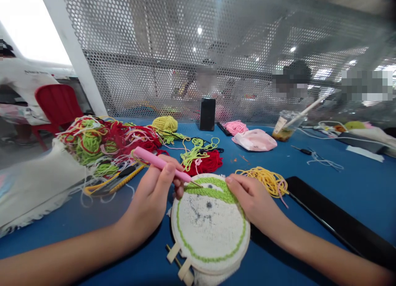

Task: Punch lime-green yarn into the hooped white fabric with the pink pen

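Observation:
My left hand (161, 181) is closed round a pink punch needle (162, 164), whose metal tip touches the green stitching near the top of the hooped fabric. The round embroidery hoop (213, 232) holds white cloth with dark drawn marks, a band of light green yarn loops across the top and a green outline round the edge. My right hand (250, 195) grips the hoop's upper right rim, thumb on top, other fingers partly hidden beneath. Wooden tabs and a metal screw stick out at the hoop's lower left.
Tangled yarn (105, 141) lies at the left beside white cloth (37, 187). Red yarn (204, 161) and yellow yarn (262, 179) sit behind the hoop. A phone (207, 114) stands against the perforated screen. At right are a cup (284, 126) and a long black object (337, 216).

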Tool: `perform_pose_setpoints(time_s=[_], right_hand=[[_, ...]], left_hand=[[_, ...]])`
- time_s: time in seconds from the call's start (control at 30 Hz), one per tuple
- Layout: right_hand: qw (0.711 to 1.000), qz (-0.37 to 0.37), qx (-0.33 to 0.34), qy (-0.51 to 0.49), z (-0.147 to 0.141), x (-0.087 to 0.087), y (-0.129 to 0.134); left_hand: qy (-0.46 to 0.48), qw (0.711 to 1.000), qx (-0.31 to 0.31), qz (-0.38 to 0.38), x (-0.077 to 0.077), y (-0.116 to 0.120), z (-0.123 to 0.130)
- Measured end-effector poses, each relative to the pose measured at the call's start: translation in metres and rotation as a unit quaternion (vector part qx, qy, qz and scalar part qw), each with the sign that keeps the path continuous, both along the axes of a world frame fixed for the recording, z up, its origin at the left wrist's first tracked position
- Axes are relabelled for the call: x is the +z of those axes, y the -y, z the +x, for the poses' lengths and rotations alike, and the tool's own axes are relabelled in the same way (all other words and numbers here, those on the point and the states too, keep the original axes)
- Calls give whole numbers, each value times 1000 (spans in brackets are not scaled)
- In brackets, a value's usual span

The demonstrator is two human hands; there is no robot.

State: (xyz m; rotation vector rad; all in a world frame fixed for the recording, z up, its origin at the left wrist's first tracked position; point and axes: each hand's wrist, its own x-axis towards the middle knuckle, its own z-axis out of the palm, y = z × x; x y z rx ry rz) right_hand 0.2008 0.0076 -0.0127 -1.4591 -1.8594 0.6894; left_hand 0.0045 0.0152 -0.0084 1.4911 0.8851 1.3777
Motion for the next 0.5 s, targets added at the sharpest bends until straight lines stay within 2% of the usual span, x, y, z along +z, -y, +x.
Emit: perform_pose_setpoints(time_s=[0.2,0.5], right_hand=[[1000,1,2,-7,0,1,1],[1000,6,-8,2,-1,2,0]], left_hand=[[34,999,-14,-15,0,-1,-1],[25,1000,-13,-6,-2,0,-3]])
